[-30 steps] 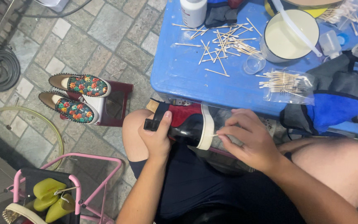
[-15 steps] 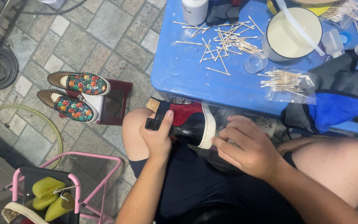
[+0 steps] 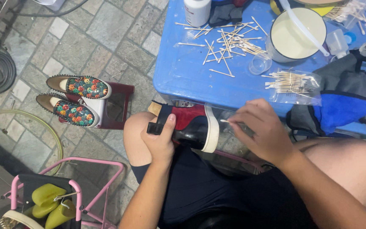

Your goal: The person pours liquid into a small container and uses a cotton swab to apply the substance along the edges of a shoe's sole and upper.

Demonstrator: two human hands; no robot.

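Lying across the person's lap, the shoe [image 3: 191,127] runs left to right in the head view, its long axis roughly level, just below the near edge of the blue table [image 3: 183,80]. It is red and glossy black with a white sole edge, and that sole edge faces right, toward the right hand. Which end is the toe cannot be told.

The left hand [image 3: 161,142] is closed around the shoe's left end, thumb pressed on top over a black strap. The right hand [image 3: 262,129] has its fingers pinched narrow on one swab [image 3: 224,121], whose white tip sits just beside the sole edge; whether it touches cannot be told.

One shoe is in hand. Two more shoes [image 3: 79,99], patterned in many colours, sit side by side on a dark red stand [image 3: 117,108] on the paving, well apart to the left, both with their patterned ends pointing right. On the table stand one white bowl [image 3: 295,36] with a stirrer across it, one white bottle [image 3: 197,12], one small clear cup [image 3: 259,63] and one clear bag of swabs [image 3: 295,85]. Loose sticks [image 3: 225,42] lie scattered, too many and too tangled to count.
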